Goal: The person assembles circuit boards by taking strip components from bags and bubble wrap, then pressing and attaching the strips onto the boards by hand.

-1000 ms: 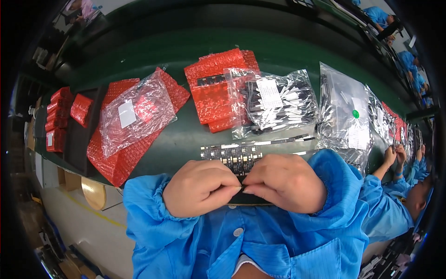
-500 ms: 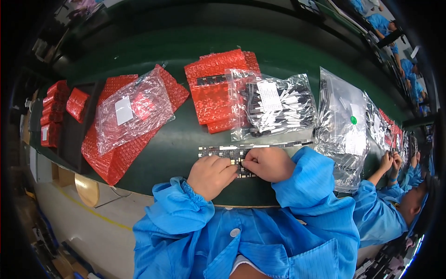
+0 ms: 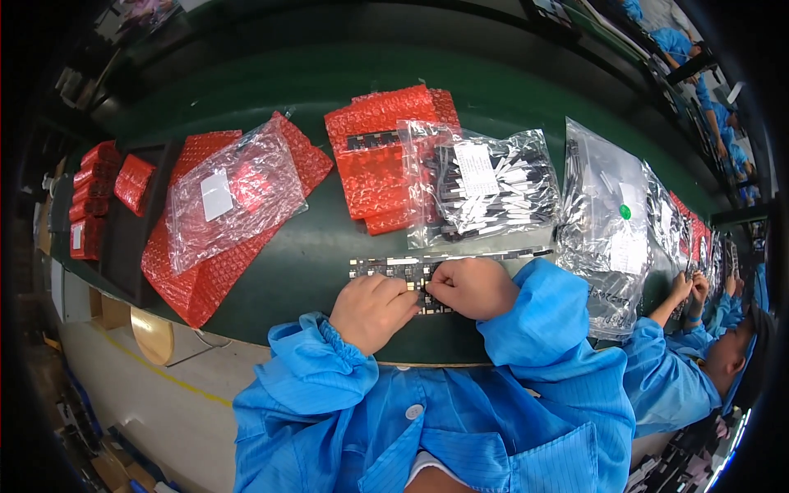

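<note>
A dark circuit board panel (image 3: 390,268) with rows of pale, metallic parts lies flat near the table's front edge. My left hand (image 3: 371,312) rests on its left part, fingers bent and pressed together against it. Over the right part, my right hand (image 3: 477,287) is closed, thumb and forefinger pinched at the board. Whatever is between those fingertips is too small or hidden to make out. A thin strip (image 3: 526,254) extends rightward behind my right hand. Just beyond the board sits a clear plastic bag (image 3: 526,177) of small black and white parts.
Red bubble wrap (image 3: 374,185) carries another dark board piece (image 3: 372,141). At the left are a clear bag (image 3: 275,193) on red wrap and a black tray (image 3: 131,238) with red-wrapped packs. More bags (image 3: 600,193) stand right, near a co-worker in a blue sleeve (image 3: 657,370).
Both hands stay at the board in nearly the same pose, with only a slight shift of the right fingers. The whole view has drifted a little.
</note>
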A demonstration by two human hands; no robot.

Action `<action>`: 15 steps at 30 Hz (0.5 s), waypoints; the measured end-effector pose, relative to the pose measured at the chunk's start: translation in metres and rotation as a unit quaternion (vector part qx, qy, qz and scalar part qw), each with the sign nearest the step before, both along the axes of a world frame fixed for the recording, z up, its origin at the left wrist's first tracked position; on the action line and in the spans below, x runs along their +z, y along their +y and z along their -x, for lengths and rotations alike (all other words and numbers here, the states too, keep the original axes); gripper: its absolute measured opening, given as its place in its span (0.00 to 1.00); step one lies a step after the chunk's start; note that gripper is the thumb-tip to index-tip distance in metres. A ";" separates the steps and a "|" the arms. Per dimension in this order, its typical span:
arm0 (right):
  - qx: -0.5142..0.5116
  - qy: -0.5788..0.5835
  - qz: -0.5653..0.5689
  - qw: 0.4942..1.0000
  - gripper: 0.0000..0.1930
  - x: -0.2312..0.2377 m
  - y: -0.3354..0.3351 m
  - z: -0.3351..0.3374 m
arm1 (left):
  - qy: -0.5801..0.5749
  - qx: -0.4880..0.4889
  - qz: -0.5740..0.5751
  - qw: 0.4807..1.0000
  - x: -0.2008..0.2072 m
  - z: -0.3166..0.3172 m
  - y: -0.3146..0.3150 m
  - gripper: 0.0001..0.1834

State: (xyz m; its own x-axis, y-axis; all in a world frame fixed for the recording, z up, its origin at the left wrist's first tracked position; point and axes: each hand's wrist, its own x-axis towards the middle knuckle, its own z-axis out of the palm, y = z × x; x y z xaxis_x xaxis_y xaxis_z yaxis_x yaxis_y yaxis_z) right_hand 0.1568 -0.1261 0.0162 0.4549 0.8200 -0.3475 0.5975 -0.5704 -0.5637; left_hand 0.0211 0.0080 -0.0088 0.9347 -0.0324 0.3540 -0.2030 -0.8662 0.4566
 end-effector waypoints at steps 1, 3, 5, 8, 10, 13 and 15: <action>-0.004 0.004 0.000 1.000 0.10 0.000 0.000 0.000 | 0.001 0.001 -0.001 1.000 0.000 0.000 0.000 0.12; -0.003 -0.010 0.005 1.000 0.09 0.001 0.001 0.002 | 0.005 0.000 -0.003 1.000 0.000 0.000 0.000 0.12; -0.003 -0.023 0.009 1.000 0.09 0.000 0.001 0.003 | 0.009 -0.001 -0.006 1.000 0.001 0.000 0.000 0.12; -0.002 -0.047 -0.008 0.999 0.08 -0.003 0.001 0.005 | 0.004 -0.001 -0.006 1.000 0.001 0.000 0.000 0.13; -0.012 -0.077 -0.019 0.997 0.06 -0.004 0.001 0.007 | 0.005 -0.003 -0.010 1.000 0.001 0.001 0.000 0.13; -0.017 -0.085 -0.039 0.995 0.06 -0.010 -0.001 0.008 | 0.009 -0.009 -0.018 1.000 0.001 0.000 -0.001 0.14; -0.016 -0.084 -0.035 0.996 0.06 -0.010 0.000 0.008 | 0.008 -0.010 -0.019 1.000 0.001 0.000 -0.001 0.14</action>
State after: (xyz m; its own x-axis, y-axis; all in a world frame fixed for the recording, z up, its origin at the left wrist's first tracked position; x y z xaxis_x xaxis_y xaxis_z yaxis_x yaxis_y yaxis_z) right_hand 0.1485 -0.1262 0.0065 0.5280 0.8237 -0.2065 0.6685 -0.5531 -0.4971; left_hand 0.0216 0.0069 -0.0079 0.9392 -0.0641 0.3373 -0.2131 -0.8791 0.4263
